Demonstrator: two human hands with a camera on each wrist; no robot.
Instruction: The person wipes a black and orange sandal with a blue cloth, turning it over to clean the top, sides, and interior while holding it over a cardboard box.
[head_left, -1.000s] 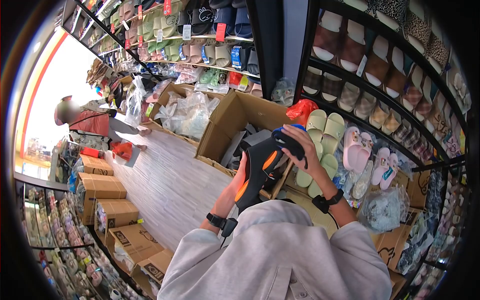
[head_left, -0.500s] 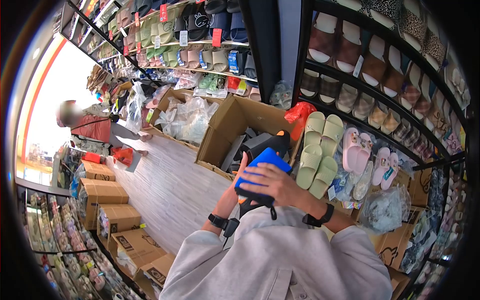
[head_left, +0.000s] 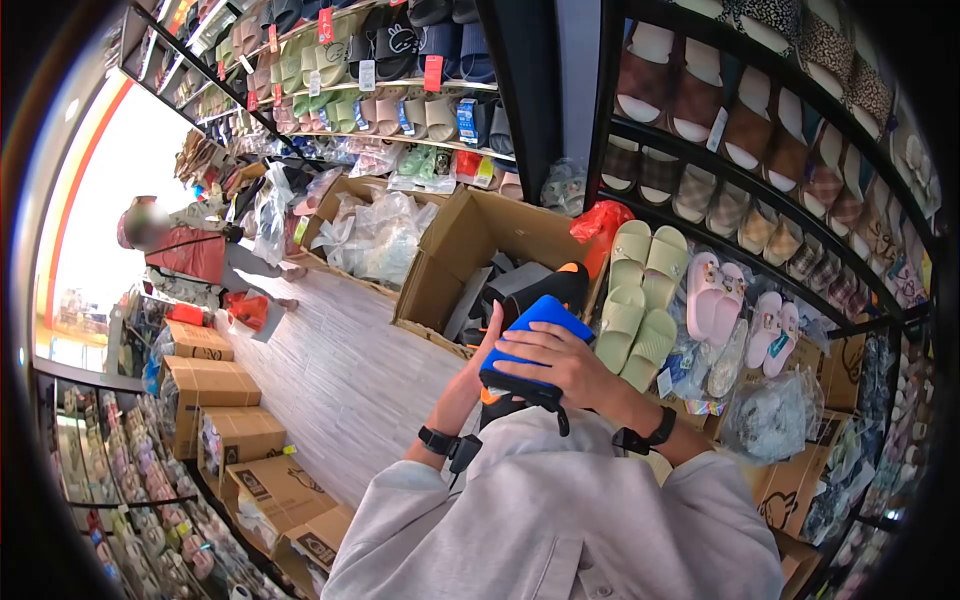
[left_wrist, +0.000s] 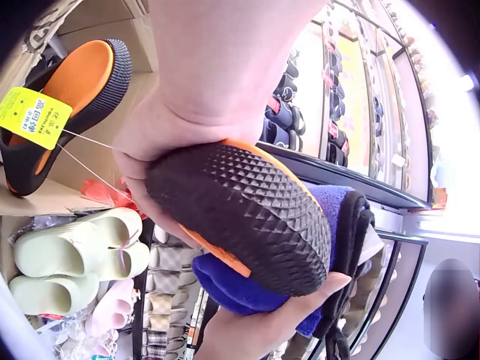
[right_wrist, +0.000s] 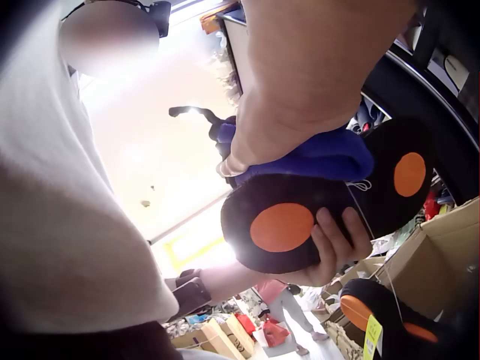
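Observation:
My left hand [head_left: 468,385] grips a black slipper [left_wrist: 240,214] with an orange footbed and a diamond-textured black sole. In the right wrist view its fingers curl over the underside, beside an orange oval. My right hand [head_left: 565,368] holds a blue plush cloth [head_left: 548,312] with black edging and a dangling black cord against that slipper, its thumb at the sole's edge in the left wrist view. A matching slipper [left_wrist: 82,82] is tied to it by a thin white string, with a yellow tag [left_wrist: 36,118]. In the head view the cloth hides most of the held slipper.
An open cardboard box [head_left: 430,270] stands just ahead, beside another box of clear plastic bags [head_left: 375,240]. Green slippers [head_left: 640,305] and pink ones [head_left: 715,300] lie to the right. Slipper racks rise behind; a person [head_left: 195,255] stands at left, past cartons [head_left: 215,390].
The right hand has brought the blue cloth down onto the slipper in the left hand, which was lowered towards my body. Over the last half second both hands shifted only slightly.

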